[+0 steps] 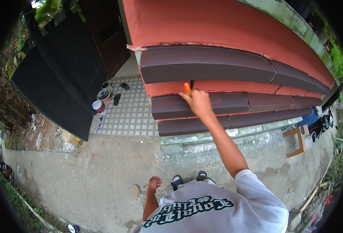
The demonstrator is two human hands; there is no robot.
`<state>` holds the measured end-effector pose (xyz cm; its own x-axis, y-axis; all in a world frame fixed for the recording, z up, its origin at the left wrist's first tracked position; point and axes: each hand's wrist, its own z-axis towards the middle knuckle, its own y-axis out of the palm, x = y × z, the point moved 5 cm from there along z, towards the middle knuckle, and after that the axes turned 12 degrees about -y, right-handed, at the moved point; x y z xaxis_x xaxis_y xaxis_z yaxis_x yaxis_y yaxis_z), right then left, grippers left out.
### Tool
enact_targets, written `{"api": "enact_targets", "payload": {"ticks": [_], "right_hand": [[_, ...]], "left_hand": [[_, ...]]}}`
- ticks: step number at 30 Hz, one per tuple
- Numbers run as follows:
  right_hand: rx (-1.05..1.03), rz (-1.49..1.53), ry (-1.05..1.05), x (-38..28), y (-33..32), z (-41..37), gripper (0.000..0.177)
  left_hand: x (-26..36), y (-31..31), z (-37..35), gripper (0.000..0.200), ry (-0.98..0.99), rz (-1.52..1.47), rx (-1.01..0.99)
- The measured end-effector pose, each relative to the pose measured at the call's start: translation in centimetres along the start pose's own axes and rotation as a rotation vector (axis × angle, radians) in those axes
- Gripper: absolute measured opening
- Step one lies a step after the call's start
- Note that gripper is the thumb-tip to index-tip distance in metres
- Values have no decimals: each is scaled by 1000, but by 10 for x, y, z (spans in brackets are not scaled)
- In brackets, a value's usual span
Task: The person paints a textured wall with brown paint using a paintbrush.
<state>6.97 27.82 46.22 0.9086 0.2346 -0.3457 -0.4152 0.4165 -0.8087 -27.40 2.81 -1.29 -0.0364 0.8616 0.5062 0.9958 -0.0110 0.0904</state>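
Note:
My right hand (200, 101) is raised to the wall, its fingers closed round a paintbrush with an orange handle (187, 88). The brush's bristles are mostly hidden by the hand. Around it run dark brown ledges, with the middle ledge (167, 107) just under the hand and the upper ledge (202, 66) above it. Between those ledges shows a strip of the orange-red wall (163, 88). Down at my side hangs my left hand (155, 182), loosely curled with fingers apart and nothing in it.
Paint buckets (98, 106) and dark sandals (117, 99) sit on the tiled doorway floor (130, 112). A black gate (59, 81) stands at left. At right, a wooden stool (295, 141) lies by the wall's foot. A loose sandal (135, 192) rests on the concrete.

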Motion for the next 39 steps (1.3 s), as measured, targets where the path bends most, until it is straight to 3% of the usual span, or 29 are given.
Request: {"api": "enact_targets", "payload": {"ticks": [2,5,8,11,13,16,20,24,27,28,30,32,35,38,39], "right_hand": [[-41,326,99,-13,15,6,48],[16,403,81,-15,18,5,33],[44,417,46,26,9,-7,25],[33,492,255,97,-14,-32,27],[22,339,326,134,-45,-42,32],[94,-191,231,153,-87,-43,29],[73,-399,112,140,-68,-35,19],[70,-185,23,66,-17,-17,26],[143,309,64,40,-3,-8,29],[137,464,114,41,-2,-8,30],[140,351,142,72,-6,-14,30],[212,428,226,125,-24,-30,31],[247,21,218,203,-81,-50,26],[272,-301,179,232,-118,-59,20],[251,-353,150,231,-121,-58,19]], "left_hand": [[7,14,-1,22,-2,46,-61],[16,37,2,20,-29,134,-75],[14,45,11,18,-43,173,-97],[-3,41,20,18,-54,149,-103],[-18,30,20,18,-100,131,-81],[-33,17,5,18,-125,80,-99],[-47,11,-2,18,-188,72,-45],[-43,20,1,19,-156,107,-56],[-32,39,-1,20,-103,143,-68],[-28,46,0,21,-96,163,-75],[-20,61,-1,24,-89,196,-102],[-15,80,-2,28,-94,221,-146],[-14,109,3,35,-32,277,22],[-42,123,72,41,340,363,8],[-39,135,65,42,318,373,16]]}}
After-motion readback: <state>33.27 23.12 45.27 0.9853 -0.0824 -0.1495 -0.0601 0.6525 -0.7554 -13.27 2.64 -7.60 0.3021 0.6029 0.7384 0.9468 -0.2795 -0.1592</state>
